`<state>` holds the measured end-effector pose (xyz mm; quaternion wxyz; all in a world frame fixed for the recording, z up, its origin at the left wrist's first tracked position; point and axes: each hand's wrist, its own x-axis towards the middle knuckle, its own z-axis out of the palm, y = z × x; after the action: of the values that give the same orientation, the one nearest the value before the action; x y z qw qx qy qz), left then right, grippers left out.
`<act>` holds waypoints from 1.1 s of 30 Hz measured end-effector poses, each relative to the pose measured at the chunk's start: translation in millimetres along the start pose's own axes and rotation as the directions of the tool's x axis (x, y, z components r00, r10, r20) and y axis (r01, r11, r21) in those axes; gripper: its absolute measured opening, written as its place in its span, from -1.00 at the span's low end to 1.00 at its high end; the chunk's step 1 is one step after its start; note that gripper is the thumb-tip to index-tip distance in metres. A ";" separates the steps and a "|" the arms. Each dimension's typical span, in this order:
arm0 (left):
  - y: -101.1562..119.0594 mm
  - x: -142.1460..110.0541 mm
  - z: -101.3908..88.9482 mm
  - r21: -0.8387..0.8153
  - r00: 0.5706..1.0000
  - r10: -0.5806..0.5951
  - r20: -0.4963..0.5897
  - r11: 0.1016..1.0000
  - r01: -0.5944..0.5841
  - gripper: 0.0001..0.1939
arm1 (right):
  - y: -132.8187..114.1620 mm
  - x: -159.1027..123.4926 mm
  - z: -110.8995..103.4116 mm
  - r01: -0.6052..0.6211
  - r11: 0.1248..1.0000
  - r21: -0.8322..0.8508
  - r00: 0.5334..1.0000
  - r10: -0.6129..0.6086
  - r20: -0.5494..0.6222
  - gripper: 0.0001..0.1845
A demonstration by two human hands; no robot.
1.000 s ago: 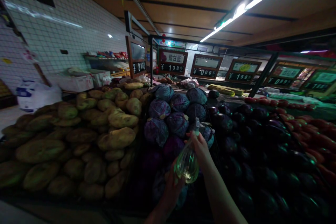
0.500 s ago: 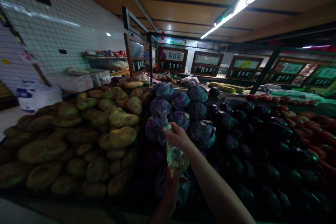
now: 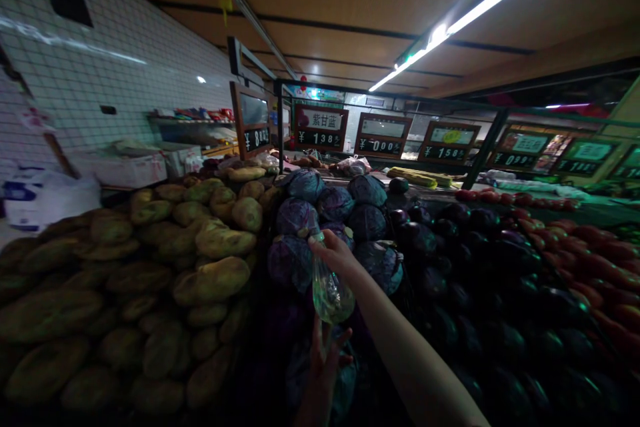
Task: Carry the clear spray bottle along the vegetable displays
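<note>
A clear spray bottle (image 3: 331, 299) with pale liquid in it stands tilted over the purple cabbages (image 3: 336, 203). My right hand (image 3: 334, 255) is closed around its neck, just below the pale top. Under the bottle's base is my left hand (image 3: 324, 355), fingers apart and pointing up. Its fingertips are close to the base; whether they touch it I cannot tell. More cabbages lie in deep shadow below and behind both hands.
Potatoes (image 3: 165, 280) are heaped on the left. Dark eggplants (image 3: 480, 273) fill the right, with tomatoes (image 3: 590, 250) beyond. Framed price signs (image 3: 321, 128) hang from a dark rail behind the produce. A white plastic bag (image 3: 50, 197) sits at far left.
My left hand has come down from the bottle's base and its fingers have spread. My right hand still grips the neck. The view has tilted up and shifted slightly right.
</note>
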<state>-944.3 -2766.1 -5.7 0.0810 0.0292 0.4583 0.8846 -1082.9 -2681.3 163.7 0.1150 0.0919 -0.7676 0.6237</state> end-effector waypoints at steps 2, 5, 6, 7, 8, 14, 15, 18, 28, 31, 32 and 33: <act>1.0 1.2 -1.2 -0.047 1.000 -0.020 -0.008 0.999 0.020 0.15 | -2.5 5.5 8.4 0.017 1.000 -0.019 0.999 -0.016 0.039 -0.54; 3.2 4.1 -3.2 -0.123 0.998 -0.055 -0.016 0.991 0.053 0.26 | -4.3 10.3 15.5 0.037 0.999 -0.030 0.998 -0.035 0.052 -0.56; 4.0 5.1 -3.2 -0.140 0.998 -0.061 -0.018 0.989 0.058 0.31 | -4.3 10.8 15.9 0.037 0.999 -0.026 0.999 -0.036 0.038 -0.56; 4.8 5.8 -2.8 -0.151 0.998 -0.061 -0.026 0.987 0.056 0.33 | -4.0 11.0 15.1 0.032 0.999 -0.017 0.999 -0.031 0.014 -0.56; 5.7 6.4 -2.0 -0.156 0.998 -0.054 -0.039 0.987 0.047 0.32 | -3.5 10.8 13.1 0.023 1.000 -0.003 1.000 -0.023 -0.017 -0.56; 12.7 4.6 3.3 -0.069 1.000 -0.022 0.011 0.997 0.022 0.02 | -7.4 7.0 -25.0 -0.026 0.987 0.156 0.970 0.063 -0.235 -0.45; 13.6 4.0 3.1 -0.051 0.999 -0.032 0.026 0.998 0.033 0.02 | -10.2 5.9 -34.9 -0.028 0.983 0.182 0.960 0.077 -0.270 -0.44; 14.9 3.1 2.4 -0.033 0.998 -0.041 0.053 0.999 0.042 0.04 | -20.3 2.1 -64.7 -0.035 0.970 0.239 0.918 0.126 -0.375 -0.41; 6.6 3.3 2.2 0.047 0.997 -0.007 0.080 0.999 0.004 0.04 | -34.8 -3.3 -53.7 -0.044 0.978 0.203 0.966 0.093 -0.239 -0.44; -3.0 6.9 0.5 0.050 0.998 0.018 0.060 0.999 -0.021 0.10 | -37.6 -1.7 -24.9 -0.041 0.981 0.189 0.993 0.060 -0.098 -0.48; -5.2 7.8 0.5 0.052 0.999 0.029 0.039 0.998 -0.031 0.12 | -38.2 -0.8 -16.1 -0.035 0.982 0.184 0.998 0.045 -0.052 -0.50; -6.2 8.2 0.9 0.056 0.999 0.038 0.018 0.998 -0.039 0.15 | -38.5 0.4 -8.3 -0.027 0.984 0.178 0.999 0.030 -0.014 -0.51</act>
<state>-951.5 -2760.4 -10.4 0.0670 0.0478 0.4817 0.8725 -1071.9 -2681.1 201.4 0.1037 0.0856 -0.7090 0.6923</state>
